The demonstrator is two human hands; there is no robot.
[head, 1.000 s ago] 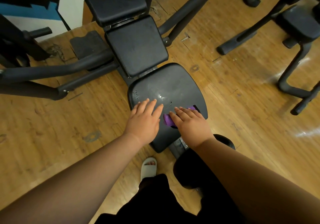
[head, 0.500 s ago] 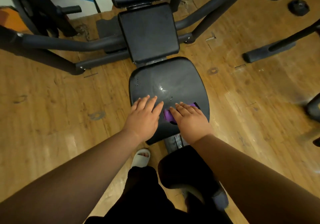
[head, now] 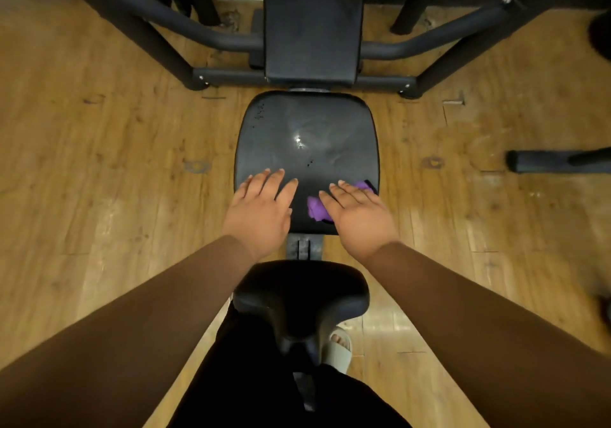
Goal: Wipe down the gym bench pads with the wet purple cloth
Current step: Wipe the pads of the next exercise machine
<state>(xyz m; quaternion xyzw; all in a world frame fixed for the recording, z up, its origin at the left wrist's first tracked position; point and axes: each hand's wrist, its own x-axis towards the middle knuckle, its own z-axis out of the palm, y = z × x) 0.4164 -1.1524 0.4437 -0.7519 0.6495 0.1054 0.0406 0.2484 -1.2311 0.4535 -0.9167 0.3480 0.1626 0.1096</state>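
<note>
The black seat pad (head: 305,136) of the gym bench lies straight ahead, with wet streaks shining on its middle. My right hand (head: 358,214) lies flat on the purple cloth (head: 315,209) at the pad's near right corner; the cloth shows on both sides of the fingers. My left hand (head: 261,209) rests flat on the pad's near left edge, fingers spread, holding nothing. Beyond the seat is the black back pad (head: 312,34). A small black roller pad (head: 299,292) sits below my wrists.
The black steel frame (head: 185,27) of the bench spreads left and right behind the seat. A black bar end (head: 558,161) lies on the wooden floor (head: 109,163) at right. My dark trousers and a pale sandal (head: 339,348) are at the bottom.
The view has swung so the bench now lies straight ahead instead of angled. Both hands stay flat on the near end of the seat pad, right hand still on the cloth.
</note>
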